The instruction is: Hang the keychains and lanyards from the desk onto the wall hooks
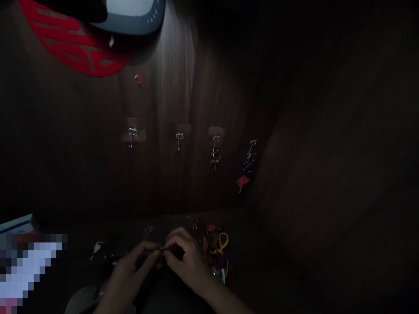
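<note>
My left hand and my right hand meet low in the middle of the view, both with fingers pinched together. Between the fingertips is something small with a faint glint, too dark to make out. Beyond my left hand a small metal ring rests on the dark surface. To its left lies a dim bunch of keys. Just past my right hand are a few keys. Right beside that hand sits a tangled pile of cords and trinkets, including a yellow cord.
Several hooks line the dark wood wall, among them a bare left hook. Keys hang from one, and a bunch with a red tag from the rightmost. Above are a red cutout and a cap. A box stands left.
</note>
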### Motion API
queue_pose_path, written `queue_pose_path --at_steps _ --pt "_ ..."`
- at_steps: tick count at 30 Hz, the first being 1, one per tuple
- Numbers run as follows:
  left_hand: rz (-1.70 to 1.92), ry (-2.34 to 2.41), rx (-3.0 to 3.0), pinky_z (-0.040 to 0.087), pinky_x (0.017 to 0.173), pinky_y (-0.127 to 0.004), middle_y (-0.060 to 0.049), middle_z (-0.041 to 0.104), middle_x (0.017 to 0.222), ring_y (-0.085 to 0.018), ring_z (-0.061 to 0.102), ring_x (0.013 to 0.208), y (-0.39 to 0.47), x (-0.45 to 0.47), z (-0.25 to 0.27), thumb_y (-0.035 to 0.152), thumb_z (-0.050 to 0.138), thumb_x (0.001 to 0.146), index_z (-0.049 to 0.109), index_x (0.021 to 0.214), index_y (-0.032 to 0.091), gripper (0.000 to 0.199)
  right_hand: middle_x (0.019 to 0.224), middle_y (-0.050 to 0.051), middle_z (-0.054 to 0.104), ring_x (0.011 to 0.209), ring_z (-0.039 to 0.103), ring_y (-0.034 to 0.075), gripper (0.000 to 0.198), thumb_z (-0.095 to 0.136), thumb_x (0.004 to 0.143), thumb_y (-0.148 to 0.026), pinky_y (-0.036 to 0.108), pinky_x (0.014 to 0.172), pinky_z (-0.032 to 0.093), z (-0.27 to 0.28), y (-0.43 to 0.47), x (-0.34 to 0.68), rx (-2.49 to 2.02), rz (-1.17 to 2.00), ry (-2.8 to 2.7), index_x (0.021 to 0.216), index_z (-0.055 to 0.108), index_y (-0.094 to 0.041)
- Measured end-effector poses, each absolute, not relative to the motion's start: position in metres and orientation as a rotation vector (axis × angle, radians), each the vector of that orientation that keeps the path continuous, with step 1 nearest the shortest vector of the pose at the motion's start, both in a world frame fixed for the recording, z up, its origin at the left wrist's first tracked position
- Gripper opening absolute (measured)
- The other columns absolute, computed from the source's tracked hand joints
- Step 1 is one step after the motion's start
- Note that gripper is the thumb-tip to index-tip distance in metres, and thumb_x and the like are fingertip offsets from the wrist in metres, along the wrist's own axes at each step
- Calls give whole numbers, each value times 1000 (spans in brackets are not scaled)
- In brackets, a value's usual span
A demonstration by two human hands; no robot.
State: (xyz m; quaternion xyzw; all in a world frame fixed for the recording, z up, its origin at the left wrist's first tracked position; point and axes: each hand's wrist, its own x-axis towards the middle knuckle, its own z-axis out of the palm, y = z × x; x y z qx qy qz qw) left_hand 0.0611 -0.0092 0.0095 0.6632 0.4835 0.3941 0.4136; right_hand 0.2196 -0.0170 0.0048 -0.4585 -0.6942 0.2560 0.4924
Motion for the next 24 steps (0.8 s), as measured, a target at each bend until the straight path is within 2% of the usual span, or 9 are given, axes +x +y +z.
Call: queue_pose_path --at_steps 3,7,11,16,24 --pt "939 1230 1671 50 69 -24 3 69 69 -18 66 69 -11 61 9 42 50 80 64 89 26 23 83 1 60 81 58 15 15 56 72 -7 26 74 45 9 -17 223 -1117 573 -1651 73 61 -22" --pt "900 1280 1685 50 59 -22 6 65 62 -14 62 54 -11 61 3 43 48 81 61 98 26 28 75 0 58 75 56 15 11 54 74 -11 26 71 43 17 -14 234 -1172 539 -1558 71 58 -21" --pt "894 1309 1745 49 56 -20 6 64 60 -14 62 55 -9 60 -2 43 46 82 62 96 26 28 70 -1 57 69 54 15 6 55 77 -20 26 66 42 26 -11 249 -1201 600 -1399 71 57 -21" --pt "911 1315 1776 49 58 -20 5 65 61 -15 64 59 -8 60 -3 43 44 82 63 91 26 27 64 -3 53 62 50 14 10 59 75 -28 24 57 39 49 -4 268 -1171 634 -1240 70 56 -20" --pt "812 1265 1793 48 57 -19 5 66 62 -15 65 62 -7 58 -1 43 45 80 65 89 28 26 60 -5 51 55 45 11 13 62 70 -30 22 52 37 116 30 298 -1068 414 -1244 68 57 -19"
